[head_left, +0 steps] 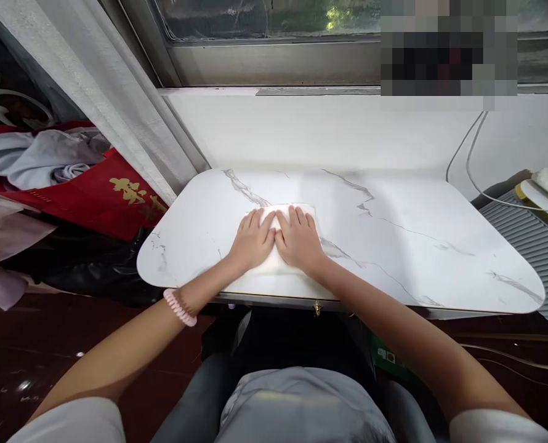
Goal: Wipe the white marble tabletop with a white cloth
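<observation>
A white folded cloth or tissue (278,263) lies flat on the white marble-patterned table (422,215), close to its front edge; which of the two it is I cannot tell. My left hand (254,241) rests palm down on its left part, fingers stretched out. On the right part lies my right hand (299,240), also flat with fingers extended. The thumbs and index fingers of both hands meet or nearly meet in the middle. Around my left wrist is a pink coiled band (180,307).
A red bag (103,197) with pale clothes in it stands left of the table, beside a grey-white curtain (103,80). A window frame (274,64) runs along the back. White cables (470,157) hang at the right, near a grey ribbed surface (523,246).
</observation>
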Demonstrator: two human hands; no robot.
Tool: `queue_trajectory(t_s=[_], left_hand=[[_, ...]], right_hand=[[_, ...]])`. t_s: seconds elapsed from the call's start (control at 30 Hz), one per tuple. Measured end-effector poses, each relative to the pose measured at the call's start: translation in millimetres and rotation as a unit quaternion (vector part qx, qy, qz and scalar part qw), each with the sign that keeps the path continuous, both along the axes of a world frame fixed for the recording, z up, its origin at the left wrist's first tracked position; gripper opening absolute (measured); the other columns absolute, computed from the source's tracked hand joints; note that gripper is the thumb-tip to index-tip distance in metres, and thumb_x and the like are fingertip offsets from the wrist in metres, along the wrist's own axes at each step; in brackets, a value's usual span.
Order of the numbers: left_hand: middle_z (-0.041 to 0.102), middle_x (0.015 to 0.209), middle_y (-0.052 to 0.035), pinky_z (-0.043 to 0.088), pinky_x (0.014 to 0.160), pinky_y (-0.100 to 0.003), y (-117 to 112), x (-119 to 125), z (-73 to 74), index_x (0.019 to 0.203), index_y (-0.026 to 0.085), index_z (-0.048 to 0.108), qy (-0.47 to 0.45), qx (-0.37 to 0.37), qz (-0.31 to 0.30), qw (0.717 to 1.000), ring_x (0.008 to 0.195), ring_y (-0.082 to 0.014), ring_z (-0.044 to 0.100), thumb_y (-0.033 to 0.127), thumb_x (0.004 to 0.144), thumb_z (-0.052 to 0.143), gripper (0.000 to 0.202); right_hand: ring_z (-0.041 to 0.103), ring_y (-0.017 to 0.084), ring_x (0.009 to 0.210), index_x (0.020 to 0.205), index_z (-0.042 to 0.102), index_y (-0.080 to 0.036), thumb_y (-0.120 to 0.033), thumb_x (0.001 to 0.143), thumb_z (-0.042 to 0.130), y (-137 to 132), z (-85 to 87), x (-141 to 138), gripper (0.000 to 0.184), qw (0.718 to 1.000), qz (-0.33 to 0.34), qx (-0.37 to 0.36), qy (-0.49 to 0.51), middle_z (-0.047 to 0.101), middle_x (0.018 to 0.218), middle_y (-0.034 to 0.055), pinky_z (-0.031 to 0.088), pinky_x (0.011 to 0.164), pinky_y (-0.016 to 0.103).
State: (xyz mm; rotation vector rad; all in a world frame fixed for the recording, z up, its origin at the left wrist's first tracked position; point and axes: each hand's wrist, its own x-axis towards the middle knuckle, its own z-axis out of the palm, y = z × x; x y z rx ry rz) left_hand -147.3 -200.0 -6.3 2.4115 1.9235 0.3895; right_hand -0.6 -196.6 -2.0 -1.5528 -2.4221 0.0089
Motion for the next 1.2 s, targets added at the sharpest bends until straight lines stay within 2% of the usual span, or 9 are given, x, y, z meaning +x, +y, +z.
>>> queue_trajectory(t_s=[0.13,0.27,0.47,0.63,0.73,0.83,0.93,1.07,1.2], left_hand=[[0.049,0.154,-0.0105,0.029,0.123,-0.045,67.8,-25.1,0.9,0.143,0.02,0.051,-0.053,-0.001,0.006,0.999,0.145,-0.0248,0.039,0.028,0.098,0.039,0.047],[0.052,0.151,-0.0088,0.027,0.124,-0.041,124.7,-39.2,3.0,0.143,0.02,0.053,-0.077,-0.009,0.013,0.997,0.144,-0.0223,0.04,0.027,0.097,0.041,0.048],[0.052,0.151,-0.0095,0.029,0.123,-0.04,175.6,-53.5,3.6,0.142,0.019,0.055,-0.084,-0.012,0.019,0.996,0.143,-0.0234,0.042,0.027,0.097,0.041,0.048],[0.053,0.15,-0.0074,0.03,0.123,-0.041,209.8,-75.5,-0.1,0.141,0.021,0.055,-0.086,0.001,0.004,0.996,0.142,-0.0224,0.042,0.029,0.097,0.04,0.047],[0.054,0.15,-0.007,0.031,0.122,-0.042,220.8,-92.5,-3.7,0.142,0.022,0.054,-0.075,0.001,-0.001,0.997,0.142,-0.0216,0.042,0.028,0.098,0.036,0.047],[0.053,0.151,-0.0078,0.03,0.122,-0.043,220.5,-119.8,-7.6,0.143,0.021,0.052,-0.054,0.009,-0.003,0.998,0.143,-0.0216,0.041,0.027,0.1,0.033,0.048],[0.052,0.152,-0.0081,0.027,0.124,-0.042,209.4,-160.2,-10.3,0.145,0.019,0.05,-0.033,0.016,0.016,0.999,0.143,-0.0213,0.041,0.027,0.1,0.03,0.05],[0.051,0.153,-0.0085,0.027,0.123,-0.042,188.4,-209.8,-11.1,0.145,0.02,0.049,-0.024,0.015,0.079,0.996,0.144,-0.0218,0.039,0.029,0.098,0.029,0.052],[0.051,0.153,-0.0093,0.028,0.122,-0.047,178.6,-218.7,-10.3,0.143,0.021,0.051,-0.022,0.018,0.114,0.993,0.144,-0.0257,0.039,0.029,0.097,0.03,0.051]], right_hand=[[0.031,0.037,0.149,0.155,0.04,-0.008,-0.028,0.103,0.03,58.2,1.2,-28.3,0.056,0.999,-0.024,-0.02,0.017,0.038,0.16,0.0233,0.023,0.119,0.053],[0.029,0.036,0.15,0.154,0.041,-0.009,-0.028,0.103,0.031,107.2,2.0,-48.0,0.055,0.997,-0.05,-0.031,0.044,0.038,0.16,0.0229,0.022,0.119,0.053],[0.033,0.037,0.147,0.15,0.046,-0.008,-0.027,0.103,0.032,156.6,0.2,-64.8,0.054,0.996,-0.063,-0.014,0.054,0.041,0.157,0.0234,0.023,0.117,0.052],[0.035,0.036,0.144,0.147,0.048,-0.007,-0.027,0.102,0.031,184.9,-0.8,-85.9,0.052,0.996,-0.068,0.003,0.056,0.045,0.154,0.0235,0.023,0.117,0.052],[0.038,0.038,0.141,0.143,0.051,-0.006,-0.026,0.101,0.034,193.3,-1.9,-102.4,0.05,0.995,-0.072,0.014,0.063,0.048,0.15,0.025,0.025,0.114,0.054],[0.04,0.039,0.14,0.142,0.053,-0.006,-0.027,0.101,0.036,194.8,-3.1,-127.5,0.049,0.995,-0.061,0.021,0.08,0.05,0.149,0.0251,0.026,0.113,0.056],[0.036,0.039,0.145,0.146,0.049,-0.004,-0.029,0.102,0.035,190.0,-2.2,-163.8,0.052,0.996,-0.034,0.007,0.087,0.045,0.154,0.0254,0.023,0.116,0.056],[0.033,0.039,0.147,0.149,0.046,-0.004,-0.032,0.102,0.035,180.7,1.9,-207.0,0.056,0.996,0.024,-0.013,0.082,0.041,0.157,0.026,0.022,0.117,0.06],[0.034,0.037,0.147,0.15,0.045,-0.007,-0.033,0.102,0.033,179.6,3.6,-213.4,0.056,0.995,0.063,-0.016,0.075,0.043,0.157,0.022,0.024,0.117,0.059]])
